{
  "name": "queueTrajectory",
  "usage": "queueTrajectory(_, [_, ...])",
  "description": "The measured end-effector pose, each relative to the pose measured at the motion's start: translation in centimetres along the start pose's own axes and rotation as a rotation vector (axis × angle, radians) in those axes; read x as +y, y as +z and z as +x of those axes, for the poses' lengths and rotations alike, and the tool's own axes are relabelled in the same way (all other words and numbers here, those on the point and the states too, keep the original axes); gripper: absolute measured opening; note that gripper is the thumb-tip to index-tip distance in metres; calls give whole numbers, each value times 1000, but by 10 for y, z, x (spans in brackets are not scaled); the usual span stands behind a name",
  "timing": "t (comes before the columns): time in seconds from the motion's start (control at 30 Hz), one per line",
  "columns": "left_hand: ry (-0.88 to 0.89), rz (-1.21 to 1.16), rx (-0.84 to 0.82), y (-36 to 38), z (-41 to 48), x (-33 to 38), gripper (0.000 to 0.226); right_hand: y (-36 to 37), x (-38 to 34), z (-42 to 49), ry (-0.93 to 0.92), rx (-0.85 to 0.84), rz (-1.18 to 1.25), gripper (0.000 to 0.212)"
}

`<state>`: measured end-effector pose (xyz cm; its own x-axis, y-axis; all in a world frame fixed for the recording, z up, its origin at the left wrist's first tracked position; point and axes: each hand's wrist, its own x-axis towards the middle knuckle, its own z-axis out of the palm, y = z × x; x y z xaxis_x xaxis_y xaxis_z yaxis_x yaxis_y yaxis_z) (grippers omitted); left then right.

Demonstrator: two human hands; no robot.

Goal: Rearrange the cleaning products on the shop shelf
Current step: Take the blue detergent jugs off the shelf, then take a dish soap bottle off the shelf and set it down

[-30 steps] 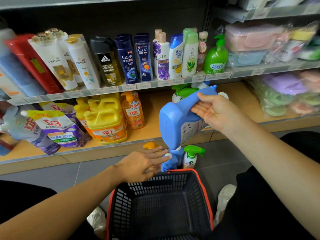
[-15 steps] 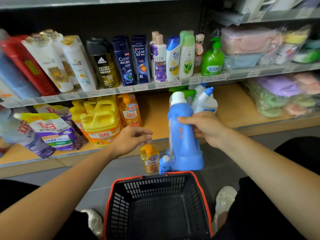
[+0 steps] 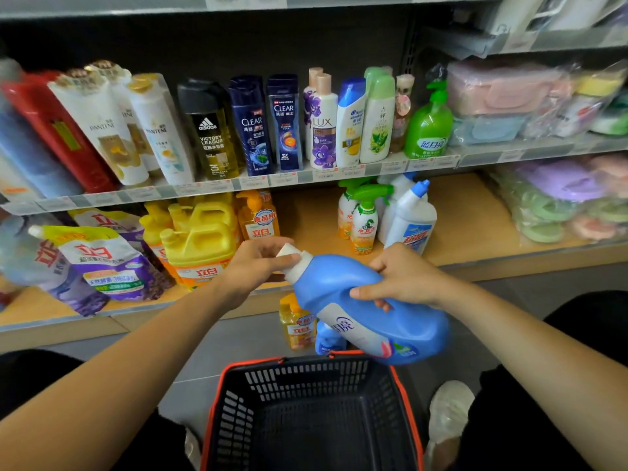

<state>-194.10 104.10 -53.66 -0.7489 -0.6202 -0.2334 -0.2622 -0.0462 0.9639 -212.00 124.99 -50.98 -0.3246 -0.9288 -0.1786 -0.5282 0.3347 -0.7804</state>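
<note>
Blue jug [image 3: 370, 311] held tilted in mid-air, above the basket [image 3: 306, 375], in front of the lower shelf [image 3: 475, 246]. Right hand [image 3: 404, 280] grasps its handle; left hand [image 3: 258, 263] closes on the white cap [image 3: 292, 258], maybe twisting it, hard to tell. Step: carrying jug to shelf. Next: stand it upright in the bare gap between the orange bottle [image 3: 260, 215] and sprayers [image 3: 363, 219].

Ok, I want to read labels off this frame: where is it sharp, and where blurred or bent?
Head view: Clear shampoo bottles read sharply mid-frame; blue packs at far left smear; shelf edge bows from the wide lens; wrapped goods at right look soft.
</note>
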Motion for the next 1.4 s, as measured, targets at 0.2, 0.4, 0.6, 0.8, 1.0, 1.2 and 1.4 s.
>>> queueTrajectory(0.2, [320, 256, 70, -5, 20, 30, 50, -19, 14, 35, 41, 97, -149, 47])
queueTrajectory(0.4, [513, 517, 186, 0, 58, 46, 53, -29, 20, 91, 76, 172, -202, 44])
queueTrajectory(0.6, [580, 718, 240, 5, 98, 38, 55, -16, 45, 139, 109, 234, -53, 45])
queueTrajectory(0.8, [547, 757, 241, 11, 124, 7, 56, 8, 72, 168, 144, 242, -39, 51])
queueTrajectory(1.0, [574, 649, 227, 13, 139, -4, 57, 21, 82, 182, 108, 312, 43, 72])
queueTrajectory(1.2, [351, 275, 128, 12, 136, -25, 57, 30, 83, 192, 142, 417, 90, 84])
queueTrajectory(1.4, [156, 465, 608, -8, 142, -43, 50, 32, 89, 199, 172, 473, 119, 84])
